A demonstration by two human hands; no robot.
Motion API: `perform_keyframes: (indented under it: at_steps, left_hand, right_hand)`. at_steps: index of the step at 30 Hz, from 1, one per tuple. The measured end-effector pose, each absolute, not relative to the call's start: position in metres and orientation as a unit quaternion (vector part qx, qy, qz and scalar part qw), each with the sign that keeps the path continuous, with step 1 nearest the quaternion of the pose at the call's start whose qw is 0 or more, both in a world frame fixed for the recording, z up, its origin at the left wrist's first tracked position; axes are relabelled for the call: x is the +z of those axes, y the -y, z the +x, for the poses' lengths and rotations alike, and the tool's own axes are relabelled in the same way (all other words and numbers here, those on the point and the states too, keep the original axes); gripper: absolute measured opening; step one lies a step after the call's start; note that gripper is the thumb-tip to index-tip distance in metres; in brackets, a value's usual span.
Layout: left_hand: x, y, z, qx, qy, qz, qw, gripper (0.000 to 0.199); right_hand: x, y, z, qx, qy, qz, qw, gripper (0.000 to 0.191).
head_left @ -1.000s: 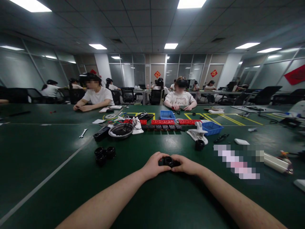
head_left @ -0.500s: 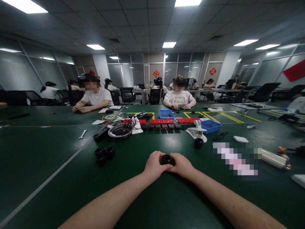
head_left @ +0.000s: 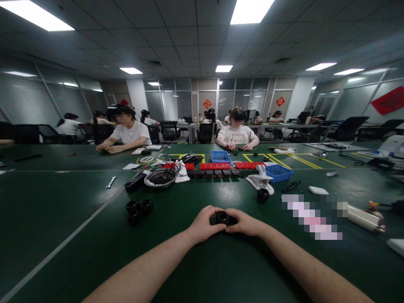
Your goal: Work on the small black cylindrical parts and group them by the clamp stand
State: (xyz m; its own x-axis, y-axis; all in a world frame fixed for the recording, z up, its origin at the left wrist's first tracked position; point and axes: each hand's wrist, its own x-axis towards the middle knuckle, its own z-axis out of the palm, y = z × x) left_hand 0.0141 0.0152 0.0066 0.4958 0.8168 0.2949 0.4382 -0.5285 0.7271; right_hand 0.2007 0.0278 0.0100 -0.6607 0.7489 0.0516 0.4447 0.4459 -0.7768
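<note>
Between my two hands, low over the green table [head_left: 227, 269], is a glossy black round part [head_left: 222, 216] with a hole in its top. My left hand [head_left: 203, 224] curls around its left side, thumb along the near edge. On the other side my right hand [head_left: 246, 223] grips it with fingers behind and thumb in front. The part's sides and underside are mostly covered by my fingers. Several similar black round parts [head_left: 139, 209] stand grouped to the left, and another single one [head_left: 263, 195] sits ahead to the right.
Ahead lie a metal bowl [head_left: 160, 178], white clamp stands [head_left: 260, 181], red strips [head_left: 215, 166] and blue bins [head_left: 279, 173]. A wrench [head_left: 111, 182] is at left, a pale cylinder [head_left: 364, 218] at right. Two people [head_left: 238, 134] sit across the table.
My right hand has shifted slightly right, its fingers opening a little around the black part, whose hollow top now tilts more toward me. The camera view has tipped up slightly.
</note>
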Motion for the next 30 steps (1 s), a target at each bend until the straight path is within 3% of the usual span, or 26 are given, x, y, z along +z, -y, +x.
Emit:
perform_keyframes:
  at_steps: [24, 30]
  left_hand:
    - [0.007, -0.015, 0.017, 0.305, -0.406, 0.808, 0.299, 0.036]
    - [0.003, -0.016, 0.020, 0.308, -0.458, 0.782, 0.289, 0.041]
  right_hand:
    - [0.007, -0.035, 0.206, 0.399, 0.818, -0.374, 0.177, 0.028]
    - [-0.002, -0.030, 0.192, 0.238, 0.818, -0.494, 0.173, 0.037]
